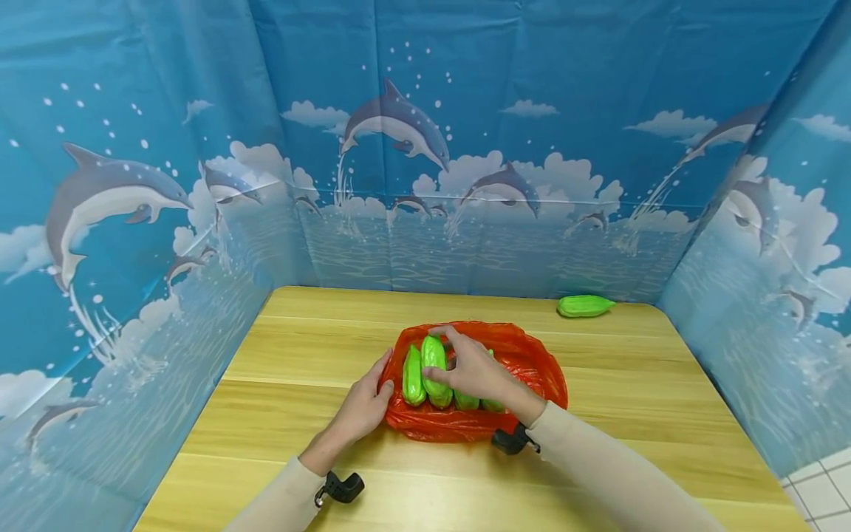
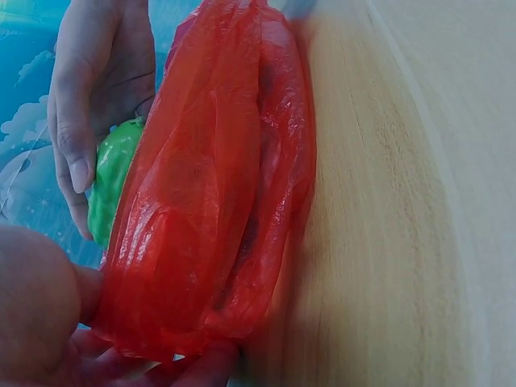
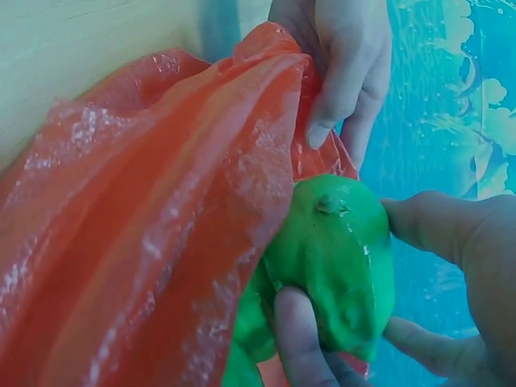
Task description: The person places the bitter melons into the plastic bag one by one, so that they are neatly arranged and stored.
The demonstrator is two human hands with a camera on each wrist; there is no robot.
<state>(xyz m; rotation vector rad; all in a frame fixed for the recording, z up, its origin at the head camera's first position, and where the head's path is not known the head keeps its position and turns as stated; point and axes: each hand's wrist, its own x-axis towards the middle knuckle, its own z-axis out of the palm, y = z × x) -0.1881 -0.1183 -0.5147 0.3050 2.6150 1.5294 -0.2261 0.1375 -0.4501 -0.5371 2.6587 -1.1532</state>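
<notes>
A red plastic bag lies on the table with its mouth wide, and several ridged green gourds stand side by side inside it. My right hand reaches over the bag and grips one gourd, its thumb and fingers on opposite sides; the gourd's stubby stem end shows in the right wrist view. At the bag's left side my left hand pinches the rim, thumb inside and fingers outside. Beside the gripped gourd is another gourd. The others are partly hidden by my right hand and wrist.
One more green gourd lies alone near the table's back right edge. The wooden table is enclosed at the back and sides by a blue dolphin-print curtain. White tiles show at the lower right.
</notes>
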